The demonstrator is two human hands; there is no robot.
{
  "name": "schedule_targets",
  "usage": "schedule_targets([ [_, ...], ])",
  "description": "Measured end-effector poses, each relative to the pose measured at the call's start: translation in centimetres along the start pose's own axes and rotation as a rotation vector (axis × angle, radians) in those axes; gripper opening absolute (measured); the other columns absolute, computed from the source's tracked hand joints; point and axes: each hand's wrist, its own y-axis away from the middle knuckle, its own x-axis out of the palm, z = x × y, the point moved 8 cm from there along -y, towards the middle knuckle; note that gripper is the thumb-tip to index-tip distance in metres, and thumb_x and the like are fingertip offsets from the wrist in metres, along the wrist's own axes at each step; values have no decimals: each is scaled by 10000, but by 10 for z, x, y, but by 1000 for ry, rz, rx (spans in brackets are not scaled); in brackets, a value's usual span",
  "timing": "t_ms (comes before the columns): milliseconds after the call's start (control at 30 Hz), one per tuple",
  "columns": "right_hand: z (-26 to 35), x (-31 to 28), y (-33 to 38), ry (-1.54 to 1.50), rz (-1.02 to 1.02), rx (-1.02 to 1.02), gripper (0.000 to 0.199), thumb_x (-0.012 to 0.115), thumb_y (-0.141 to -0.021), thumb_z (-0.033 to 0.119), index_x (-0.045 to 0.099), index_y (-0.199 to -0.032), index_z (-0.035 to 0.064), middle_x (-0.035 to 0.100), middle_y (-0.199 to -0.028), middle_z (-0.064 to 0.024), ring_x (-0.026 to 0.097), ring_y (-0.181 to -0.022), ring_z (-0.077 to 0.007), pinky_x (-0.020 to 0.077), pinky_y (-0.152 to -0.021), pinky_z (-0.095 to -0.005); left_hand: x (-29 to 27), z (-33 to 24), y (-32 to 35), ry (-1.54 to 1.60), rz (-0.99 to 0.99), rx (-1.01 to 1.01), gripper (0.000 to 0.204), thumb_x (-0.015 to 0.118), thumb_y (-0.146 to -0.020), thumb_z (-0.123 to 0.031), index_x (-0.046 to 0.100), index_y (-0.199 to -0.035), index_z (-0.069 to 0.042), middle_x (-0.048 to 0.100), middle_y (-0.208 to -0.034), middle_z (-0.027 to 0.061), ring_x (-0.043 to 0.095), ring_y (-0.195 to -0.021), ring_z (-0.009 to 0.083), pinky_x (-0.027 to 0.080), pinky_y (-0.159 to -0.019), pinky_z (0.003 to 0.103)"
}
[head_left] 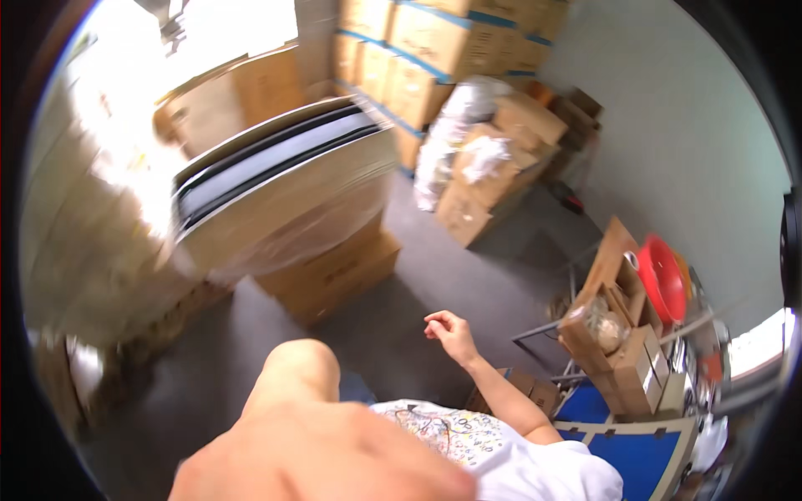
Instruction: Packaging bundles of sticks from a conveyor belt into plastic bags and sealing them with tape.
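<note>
One hand shows clearly: right hand [452,334], fingers loosely curled, gripping nothing, hanging over grey concrete floor [468,284]. Nearest thing: low brown cardboard carton [334,271], left of hand, apart from it. Carton carries large flat film-wrapped cardboard pack with black bands [280,188]. Left hand: only blurred bare limb [317,434] close to lens, below carton; fingers cannot be made out. Red plastic basin [662,280] far right of carton. Judgement: between grips; any grasp needs reach leftward to carton, fingers opened first.
</note>
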Motion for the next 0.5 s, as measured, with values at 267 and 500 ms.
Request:
schedule_targets([
  [267,-155,-223,-131,209,-220,294,154,524,-881,183,580,-885,40,587,-673,-14,538,-587,-85,430,-522,-235,-103,232,-128,325,454,602,261,552,-782,-79,661,-1002,-166,469,-813,2,413,-739,126,392,-628,268],
  [500,-343,-391,41,-55,-760,1100,193,568,-799,204,627,-679,66,597,-602,-91,544,-457,-190,412,-397,-302,-159,656,-257,783,-217,-132,221,611,-812,-200,479,-714,-54,440,-594,32,394,-568,151,306,-485,258],
])
